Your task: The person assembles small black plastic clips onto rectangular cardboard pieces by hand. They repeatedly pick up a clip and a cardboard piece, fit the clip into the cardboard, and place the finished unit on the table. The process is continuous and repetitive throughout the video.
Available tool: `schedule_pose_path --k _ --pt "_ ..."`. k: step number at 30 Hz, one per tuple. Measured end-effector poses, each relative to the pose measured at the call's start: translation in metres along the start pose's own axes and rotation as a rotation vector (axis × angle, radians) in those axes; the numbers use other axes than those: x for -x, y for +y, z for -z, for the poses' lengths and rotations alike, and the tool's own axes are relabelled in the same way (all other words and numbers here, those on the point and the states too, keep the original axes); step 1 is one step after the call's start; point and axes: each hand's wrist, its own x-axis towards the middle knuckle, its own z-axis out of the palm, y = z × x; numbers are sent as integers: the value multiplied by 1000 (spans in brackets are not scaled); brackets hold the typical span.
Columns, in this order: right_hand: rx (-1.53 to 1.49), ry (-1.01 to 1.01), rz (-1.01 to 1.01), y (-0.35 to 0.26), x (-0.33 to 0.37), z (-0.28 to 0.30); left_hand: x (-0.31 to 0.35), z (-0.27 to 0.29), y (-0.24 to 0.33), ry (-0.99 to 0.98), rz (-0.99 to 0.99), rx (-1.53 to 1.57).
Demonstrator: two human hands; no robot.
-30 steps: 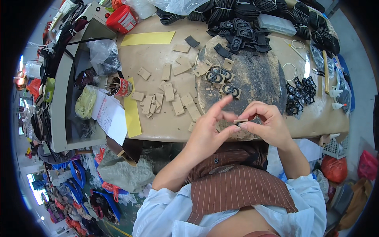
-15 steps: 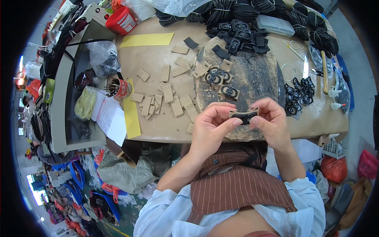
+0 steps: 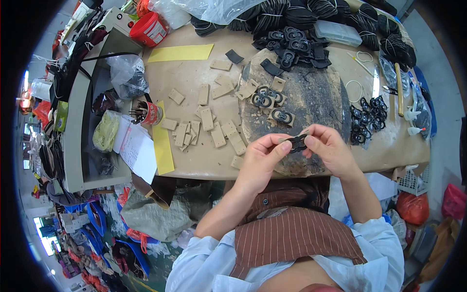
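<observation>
Between both hands, over the near edge of a worn round wooden block (image 3: 318,100), I hold a small black buckle (image 3: 297,143). A sliver of a beige tab shows behind it, mostly hidden by my fingers. My left hand (image 3: 264,156) pinches its left end between thumb and fingers. Its right end is pinched by my right hand (image 3: 332,152). Just beyond my hands, a black ring buckle (image 3: 281,116) rests on a beige tab, with a small cluster of similar buckles (image 3: 263,97) behind it.
Loose beige tabs (image 3: 206,118) lie left of the block. Several black buckles on black tabs (image 3: 294,45) are heaped at its far edge, and bare black buckles (image 3: 368,119) at its right. A hammer (image 3: 399,90) lies further right. A red tub (image 3: 149,29) stands far left.
The held piece has been tilted, so its black buckle faces up and its beige tab is mostly out of sight. Both hands have shifted slightly, still pinching it.
</observation>
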Motion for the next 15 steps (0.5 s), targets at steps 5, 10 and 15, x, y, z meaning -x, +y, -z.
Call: schedule_pose_path --k 5,10,15 --pt "-44 -7 67 3 -5 -5 6 3 -5 87 -13 -58" --pt "58 -16 175 -1 3 -6 -1 4 -4 23 305 398" --pt "132 28 205 5 6 5 -27 4 -4 -15 177 262"
